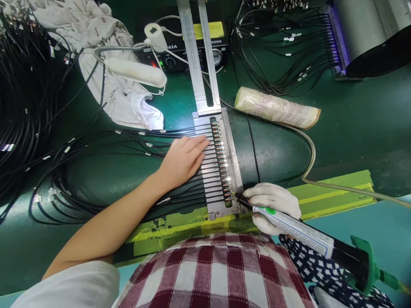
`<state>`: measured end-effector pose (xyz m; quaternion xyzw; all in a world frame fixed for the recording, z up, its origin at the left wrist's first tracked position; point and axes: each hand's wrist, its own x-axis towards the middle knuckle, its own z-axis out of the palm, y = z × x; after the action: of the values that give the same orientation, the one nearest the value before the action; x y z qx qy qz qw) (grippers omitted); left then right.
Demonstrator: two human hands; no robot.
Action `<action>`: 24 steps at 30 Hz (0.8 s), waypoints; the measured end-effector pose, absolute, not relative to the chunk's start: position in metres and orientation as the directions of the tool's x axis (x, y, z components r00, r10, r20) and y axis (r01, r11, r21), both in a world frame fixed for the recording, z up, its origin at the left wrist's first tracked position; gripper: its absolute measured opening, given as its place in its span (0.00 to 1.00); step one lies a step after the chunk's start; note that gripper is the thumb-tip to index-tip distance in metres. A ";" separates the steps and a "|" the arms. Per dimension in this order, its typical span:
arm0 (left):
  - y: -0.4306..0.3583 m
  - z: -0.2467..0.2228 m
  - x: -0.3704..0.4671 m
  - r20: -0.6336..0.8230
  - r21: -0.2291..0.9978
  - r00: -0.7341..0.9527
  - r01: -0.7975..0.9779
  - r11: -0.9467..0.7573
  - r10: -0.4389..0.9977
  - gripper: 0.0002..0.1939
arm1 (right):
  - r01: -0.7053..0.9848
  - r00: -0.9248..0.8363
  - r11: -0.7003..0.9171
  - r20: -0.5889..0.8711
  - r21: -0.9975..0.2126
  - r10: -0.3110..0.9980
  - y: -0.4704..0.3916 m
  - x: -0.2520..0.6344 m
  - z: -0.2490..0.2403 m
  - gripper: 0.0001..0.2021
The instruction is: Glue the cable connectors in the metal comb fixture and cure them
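My bare left hand [184,160] lies flat, fingers stretched out, over black cables on a metal fixture [233,171]. Side by side in the fixture's slots lie several black cables [212,182], their small metal connectors [221,156] in a row along the right side. In its white glove, my right hand [276,201] is closed around a black dispensing syringe [295,231] with a white label and green cap. The syringe's tip is close to the connectors at the near end of the row; whether it touches one I cannot tell.
A black dispenser box [175,53] stands at the back, with a metal rail [194,64] before it. White gloves [115,85] and bundled cables [25,107] lie left. On the right are a wrapped roll [276,107], a hose [311,158] and a metal cylinder [382,30].
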<state>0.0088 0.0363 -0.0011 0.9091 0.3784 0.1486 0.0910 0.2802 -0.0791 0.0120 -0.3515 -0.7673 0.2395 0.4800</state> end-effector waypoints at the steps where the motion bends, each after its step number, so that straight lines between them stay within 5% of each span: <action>1: 0.036 -0.001 0.009 0.203 0.278 0.669 0.661 -0.697 0.715 0.19 | 0.311 -0.295 0.639 0.567 -0.704 0.769 -0.079 0.280 0.012 0.12; 24: 0.036 -0.001 0.008 0.183 0.302 0.662 0.666 -0.683 0.727 0.19 | 0.330 -0.268 0.639 0.580 -0.695 0.769 -0.074 0.276 0.017 0.10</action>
<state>0.0084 0.0364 -0.0008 0.9057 0.3843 0.1453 0.1048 0.2762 -0.0740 0.0170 -0.3598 -0.7636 0.2259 0.4862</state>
